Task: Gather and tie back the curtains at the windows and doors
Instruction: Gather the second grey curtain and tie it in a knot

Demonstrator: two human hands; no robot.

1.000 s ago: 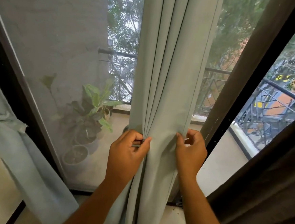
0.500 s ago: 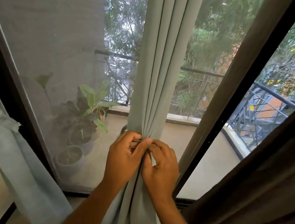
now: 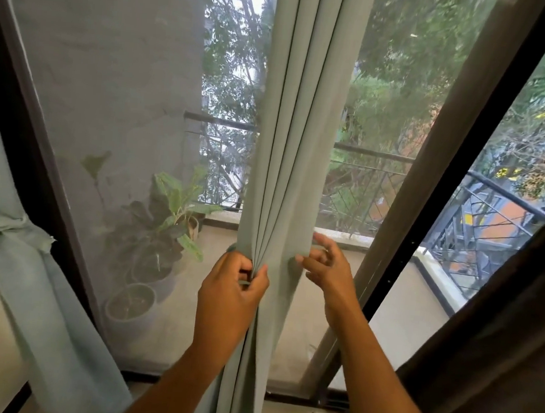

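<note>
A pale green curtain [image 3: 297,143] hangs in folds down the middle of the glass door. My left hand [image 3: 230,292] pinches its gathered pleats at about waist height, with a thin strip of fabric between the fingers. Just to the right, my right hand [image 3: 328,272] touches the curtain's right edge with fingers spread and nothing gripped. At the far left, a second green curtain [image 3: 13,251] hangs knotted with a tie.
A dark brown curtain [image 3: 496,370] fills the lower right. The door frame [image 3: 428,202] runs diagonally right of my hands. Outside the mesh screen [image 3: 104,95] are potted plants [image 3: 161,230] and a balcony railing [image 3: 373,152].
My right hand let go of the pleats beside my left hand and moved right and up to the curtain's edge, fingers opening. My left hand kept its pinch.
</note>
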